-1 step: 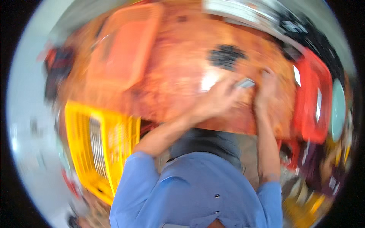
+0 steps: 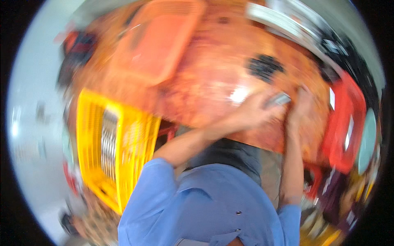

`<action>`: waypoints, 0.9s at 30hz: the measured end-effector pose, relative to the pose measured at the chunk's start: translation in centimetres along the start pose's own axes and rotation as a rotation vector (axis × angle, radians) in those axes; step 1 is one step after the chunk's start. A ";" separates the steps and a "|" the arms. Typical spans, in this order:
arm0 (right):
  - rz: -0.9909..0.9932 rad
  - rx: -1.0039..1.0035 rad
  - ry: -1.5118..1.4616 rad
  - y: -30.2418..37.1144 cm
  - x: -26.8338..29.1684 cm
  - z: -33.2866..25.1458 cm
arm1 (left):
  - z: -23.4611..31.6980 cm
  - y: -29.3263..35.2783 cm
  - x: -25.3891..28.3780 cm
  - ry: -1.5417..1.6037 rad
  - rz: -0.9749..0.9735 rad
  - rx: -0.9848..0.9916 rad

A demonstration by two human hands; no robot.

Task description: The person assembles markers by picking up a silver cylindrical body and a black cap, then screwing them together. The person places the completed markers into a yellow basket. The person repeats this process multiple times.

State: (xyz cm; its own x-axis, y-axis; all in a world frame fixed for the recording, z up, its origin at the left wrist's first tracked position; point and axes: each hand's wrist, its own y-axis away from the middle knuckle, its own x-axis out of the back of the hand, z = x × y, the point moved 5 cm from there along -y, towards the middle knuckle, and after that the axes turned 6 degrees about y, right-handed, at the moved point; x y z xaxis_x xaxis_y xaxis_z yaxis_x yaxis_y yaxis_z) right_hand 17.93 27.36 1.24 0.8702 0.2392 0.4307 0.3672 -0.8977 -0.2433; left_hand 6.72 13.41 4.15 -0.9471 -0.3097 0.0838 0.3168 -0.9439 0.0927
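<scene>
My left hand [image 2: 253, 111] is over the tabletop, its fingers closed on a small silvery-grey block [image 2: 280, 99]. The block is too blurred to tell its exact kind. Just to its right, my right hand [image 2: 301, 110] rests low over the table, its fingers smeared by motion. Whether it holds anything cannot be seen. Beyond the hands lies a loose cluster of small black pieces [image 2: 264, 67] on the shiny orange-brown table [image 2: 209, 78].
A shallow orange basket [image 2: 154, 53] lies at the far left of the table. Beside my left arm stands a yellow crate [image 2: 119, 151] with metallic ribbed contents. Red bins [image 2: 349, 123] and a pale green round thing [image 2: 367, 141] are at the right. A white box [image 2: 283, 24] sits at the back.
The whole view has swung, so the table, baskets and black pieces appear farther right. The silvery block stays in my left hand, beside my right.
</scene>
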 end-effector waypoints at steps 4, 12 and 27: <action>-0.008 0.076 0.172 -0.2 0.2 1.9 | 1.2 4.8 0.8 0.055 0.142 -0.196; -0.168 0.060 0.314 -0.1 0.3 0.6 | 6.9 22.8 12.3 0.106 0.538 -0.318; -0.195 0.335 0.467 -3.1 -0.1 6.9 | -10.5 48.8 36.5 -0.545 1.370 0.471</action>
State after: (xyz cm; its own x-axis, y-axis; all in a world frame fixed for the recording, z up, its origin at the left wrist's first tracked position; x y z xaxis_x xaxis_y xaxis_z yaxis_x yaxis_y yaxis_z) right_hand 19.00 32.65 -4.01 0.5677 0.1322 0.8125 0.6550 -0.6704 -0.3485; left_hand -12.90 -45.19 1.33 0.1706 -0.7010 0.6925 0.9829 0.1702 -0.0698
